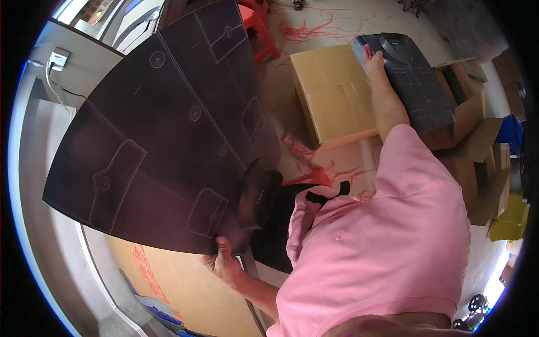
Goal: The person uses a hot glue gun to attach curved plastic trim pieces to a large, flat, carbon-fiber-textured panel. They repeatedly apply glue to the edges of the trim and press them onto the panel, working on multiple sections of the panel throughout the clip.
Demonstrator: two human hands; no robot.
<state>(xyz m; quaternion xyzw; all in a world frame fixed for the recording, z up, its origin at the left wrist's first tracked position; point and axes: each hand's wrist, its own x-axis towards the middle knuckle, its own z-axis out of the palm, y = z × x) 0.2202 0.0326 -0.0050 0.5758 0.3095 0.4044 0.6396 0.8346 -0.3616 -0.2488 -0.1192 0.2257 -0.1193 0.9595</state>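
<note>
My left hand (223, 263) grips the lower edge of a big dark panel (168, 129), thumb over its front. The panel looks like a denim jacket, with stitch lines, round buttons, flap pockets and a black collar-like piece (259, 196) at its right end. It is held up, tilted, across the left half of the view. On the far right, a stack of similar dark jacket-shaped panels (412, 78) lies beside a closed cardboard box (335, 92). My right hand (373, 60) touches the stack's left edge, fingers stretched out.
Open cardboard boxes (474, 168) stand on the right, by a blue bin (510, 135) and a yellow bag (508, 224). A red plastic stool (259, 28) is behind the panel. Red string (306, 31) litters the floor. A wall socket with a cord (58, 59) is at left.
</note>
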